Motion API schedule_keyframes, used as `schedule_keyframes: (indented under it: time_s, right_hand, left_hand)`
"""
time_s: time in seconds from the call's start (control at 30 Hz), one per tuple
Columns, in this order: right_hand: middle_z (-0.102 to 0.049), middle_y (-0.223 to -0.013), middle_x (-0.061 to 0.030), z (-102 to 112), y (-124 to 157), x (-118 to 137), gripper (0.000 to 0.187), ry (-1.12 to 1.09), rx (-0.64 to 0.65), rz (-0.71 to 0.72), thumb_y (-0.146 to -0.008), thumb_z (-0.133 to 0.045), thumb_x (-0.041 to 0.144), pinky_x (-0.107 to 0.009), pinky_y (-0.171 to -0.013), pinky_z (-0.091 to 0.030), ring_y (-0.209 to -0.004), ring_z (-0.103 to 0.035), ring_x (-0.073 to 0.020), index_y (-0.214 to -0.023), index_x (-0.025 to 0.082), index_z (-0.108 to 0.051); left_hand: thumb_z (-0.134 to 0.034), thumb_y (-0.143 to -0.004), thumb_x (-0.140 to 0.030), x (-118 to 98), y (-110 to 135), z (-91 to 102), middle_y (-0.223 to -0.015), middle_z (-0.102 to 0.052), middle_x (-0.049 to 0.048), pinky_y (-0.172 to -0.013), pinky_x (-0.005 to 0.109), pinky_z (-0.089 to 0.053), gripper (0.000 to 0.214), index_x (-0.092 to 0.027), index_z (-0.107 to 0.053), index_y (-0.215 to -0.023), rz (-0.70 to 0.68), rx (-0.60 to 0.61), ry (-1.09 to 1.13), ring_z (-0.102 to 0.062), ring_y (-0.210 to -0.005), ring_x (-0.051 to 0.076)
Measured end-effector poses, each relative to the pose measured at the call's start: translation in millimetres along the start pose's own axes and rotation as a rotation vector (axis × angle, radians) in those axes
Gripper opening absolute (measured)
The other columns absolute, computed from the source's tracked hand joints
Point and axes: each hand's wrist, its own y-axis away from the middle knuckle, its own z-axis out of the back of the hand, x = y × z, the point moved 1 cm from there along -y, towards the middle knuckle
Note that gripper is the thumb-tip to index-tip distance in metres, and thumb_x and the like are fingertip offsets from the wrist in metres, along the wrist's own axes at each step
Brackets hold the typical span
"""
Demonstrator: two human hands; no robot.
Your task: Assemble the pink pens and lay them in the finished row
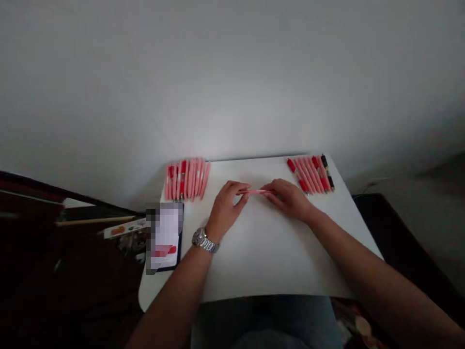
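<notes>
A slim pink pen [256,192] is held level above the middle of the white table [261,252]. My left hand [229,201], with a metal watch [204,240] on the wrist, pinches its left end. The right end sits between the fingers of my right hand [286,198]. Both ends of the pen are partly covered by fingertips. Beyond my left hand lies a row of pink and red pens [192,179]. Past my right hand is another row of pink and red pens [308,174], with a black pen [327,172] at its right end.
A tablet or phone [169,235] with a lit, partly blurred screen lies at the table's left edge. The table's back edge meets a pale wall [247,87]. Left of the table is a dark area with cluttered items. A dark surface [385,228] stands at the right.
</notes>
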Motion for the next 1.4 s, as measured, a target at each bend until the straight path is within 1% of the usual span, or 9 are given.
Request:
schedule_keyframes:
  time_s: [0.23, 0.43, 0.53, 0.67, 0.77, 0.83, 1.0, 1.2, 1.4]
  right_hand:
    - [-0.071, -0.092, -0.0088, 2.2, 0.1, 3.4, 0.022, -0.054, 0.012, -0.028, -0.103, -0.053, 0.033, -0.033, -0.075, -0.048, -0.083, -0.063, -0.0205, -0.111, 0.018, -0.067]
    - [-0.069, -0.090, -0.0082, 0.8, 1.0, 4.0, 0.027, -0.032, 0.052, -0.058, -0.100, -0.057, 0.037, -0.032, -0.071, -0.047, -0.078, -0.062, -0.0195, -0.115, 0.016, -0.065]
    - [-0.069, -0.089, -0.0076, -0.2, 0.9, 5.6, 0.025, -0.031, 0.051, -0.070, -0.101, -0.055, 0.036, -0.030, -0.069, -0.047, -0.076, -0.062, -0.0187, -0.113, 0.016, -0.065]
    - [-0.069, -0.086, -0.0060, -0.7, 1.3, 7.4, 0.025, -0.076, 0.032, -0.119, -0.102, -0.052, 0.037, -0.028, -0.066, -0.047, -0.071, -0.062, -0.0165, -0.111, 0.018, -0.065]
    - [-0.068, -0.085, -0.0050, -0.7, 1.5, 8.0, 0.025, -0.103, 0.027, -0.140, -0.102, -0.052, 0.037, -0.026, -0.064, -0.046, -0.068, -0.061, -0.0148, -0.110, 0.018, -0.065]
    - [-0.068, -0.085, -0.0046, -0.4, 1.5, 8.4, 0.024, -0.110, 0.028, -0.141, -0.102, -0.052, 0.037, -0.026, -0.063, -0.045, -0.068, -0.060, -0.0142, -0.110, 0.018, -0.064]
    - [-0.067, -0.083, -0.0042, 1.7, 0.7, 10.6, 0.027, -0.126, 0.054, -0.148, -0.103, -0.051, 0.039, -0.026, -0.062, -0.043, -0.066, -0.058, -0.0146, -0.111, 0.017, -0.064]
    - [-0.071, -0.095, -0.0074, 2.5, 0.3, 15.1, 0.032, -0.165, 0.098, -0.132, -0.107, -0.041, 0.040, -0.028, -0.073, -0.046, -0.082, -0.065, -0.0181, -0.113, 0.019, -0.065]
    - [-0.072, -0.090, -0.0059, -0.5, 2.5, 14.5, 0.035, -0.186, 0.107, -0.155, -0.107, -0.040, 0.043, -0.028, -0.074, -0.047, -0.078, -0.066, -0.0174, -0.107, 0.019, -0.066]
  left_hand:
    - [-0.059, -0.099, -0.028, 3.0, 0.1, 0.9, -0.103, -0.069, 0.0050, -0.087, 0.029, -0.057, 0.015, -0.021, -0.068, -0.108, 0.044, -0.045, 0.060, -0.068, -0.093, 0.014]
    - [-0.061, -0.098, -0.033, 2.1, -0.4, 2.7, -0.101, -0.069, 0.0063, -0.086, 0.028, -0.056, 0.018, -0.020, -0.070, -0.106, 0.099, -0.062, 0.130, -0.068, -0.092, 0.015]
    - [-0.064, -0.096, -0.035, 1.5, -1.0, 2.1, -0.103, -0.071, 0.0072, -0.088, 0.028, -0.056, 0.020, -0.019, -0.071, -0.106, 0.161, -0.073, 0.227, -0.068, -0.094, 0.016]
    - [-0.069, -0.092, -0.038, -1.7, -2.1, 2.8, -0.105, -0.073, 0.0082, -0.088, 0.026, -0.055, 0.027, -0.017, -0.071, -0.110, 0.276, -0.071, 0.424, -0.069, -0.094, 0.016]
    - [-0.067, -0.094, -0.041, -3.6, -1.8, 3.6, -0.100, -0.074, 0.0074, -0.087, 0.026, -0.055, 0.033, -0.018, -0.072, -0.117, 0.346, -0.037, 0.516, -0.069, -0.091, 0.015]
    - [-0.066, -0.095, -0.041, -3.3, -0.9, 2.7, -0.104, -0.074, 0.0076, -0.090, 0.027, -0.055, 0.034, -0.019, -0.072, -0.120, 0.367, -0.025, 0.568, -0.069, -0.092, 0.015]
    - [-0.065, -0.095, -0.041, -1.2, 0.4, -1.8, -0.117, -0.073, 0.0097, -0.097, 0.033, -0.056, 0.032, -0.019, -0.074, -0.116, 0.386, -0.034, 0.725, -0.070, -0.102, 0.018]
    - [-0.063, -0.097, -0.040, -4.5, 0.1, -2.7, -0.116, -0.073, 0.0097, -0.101, 0.035, -0.056, 0.032, -0.019, -0.074, -0.117, 0.378, -0.004, 0.733, -0.070, -0.103, 0.018]
    - [-0.060, -0.099, -0.043, -5.1, 0.9, -4.8, -0.124, -0.071, 0.0101, -0.103, 0.036, -0.055, 0.035, -0.020, -0.073, -0.123, 0.376, -0.016, 0.778, -0.069, -0.105, 0.018]
